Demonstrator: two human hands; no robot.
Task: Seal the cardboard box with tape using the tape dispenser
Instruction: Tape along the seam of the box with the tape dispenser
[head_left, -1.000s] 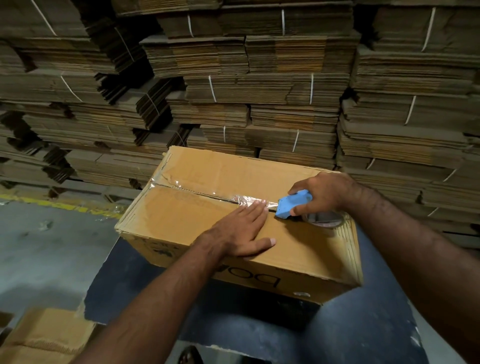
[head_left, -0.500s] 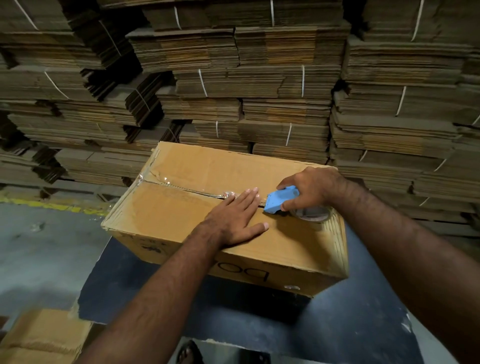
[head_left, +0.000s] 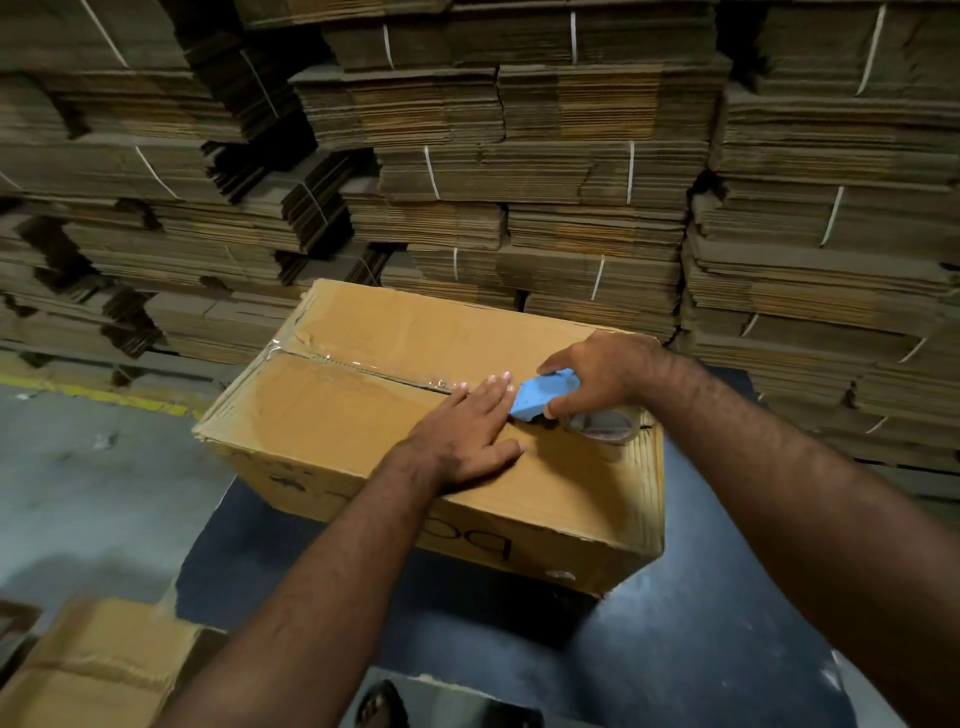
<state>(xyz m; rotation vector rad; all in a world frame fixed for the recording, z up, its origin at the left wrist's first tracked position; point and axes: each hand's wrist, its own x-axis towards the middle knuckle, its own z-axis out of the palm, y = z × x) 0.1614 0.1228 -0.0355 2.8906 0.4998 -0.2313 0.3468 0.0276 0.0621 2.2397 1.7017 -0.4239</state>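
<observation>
A closed brown cardboard box (head_left: 363, 431) rests on a dark blue surface (head_left: 675, 639). Clear tape (head_left: 363, 366) runs along its top centre seam from the left edge to my hands. My left hand (head_left: 467, 431) lies flat on the box top with fingers spread, pressing the tape just left of the dispenser. My right hand (head_left: 597, 371) grips the blue tape dispenser (head_left: 543, 397), whose clear tape roll (head_left: 605, 423) sits against the box top near the right edge.
Tall stacks of bundled flat cardboard (head_left: 519, 171) wall off the back and right. Grey concrete floor (head_left: 88, 483) with a yellow line lies to the left. Another cardboard piece (head_left: 98, 670) sits at the lower left. A sandalled foot (head_left: 379, 706) shows at the bottom.
My right hand has drawn the dispenser a little further right along the seam, and my left hand has followed close behind it. The camera view has shifted slightly.
</observation>
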